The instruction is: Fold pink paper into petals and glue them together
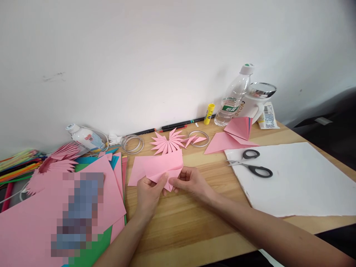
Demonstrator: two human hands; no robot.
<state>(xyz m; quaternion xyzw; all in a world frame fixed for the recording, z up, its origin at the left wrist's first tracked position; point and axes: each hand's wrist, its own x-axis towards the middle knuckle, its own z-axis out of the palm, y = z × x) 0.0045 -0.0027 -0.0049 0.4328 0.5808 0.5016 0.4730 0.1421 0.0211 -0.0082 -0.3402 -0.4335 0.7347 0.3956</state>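
Note:
Both my hands hold a pink paper sheet [155,167] just above the wooden table [180,222]. My left hand [148,194] pinches its folded lower edge from the left. From the right, my right hand [189,181] grips the same fold with fingers closed on the paper. A pink pleated paper fan [167,142] lies behind the sheet, near the wall.
Black-handled scissors [254,165] lie on a white sheet [294,178] at right. Folded pink paper [233,137], a water bottle [233,98], a glue stick [208,114] and pens [178,125] line the back. Wire rings [132,144] sit nearby. Stacked coloured paper [91,193] fills the left.

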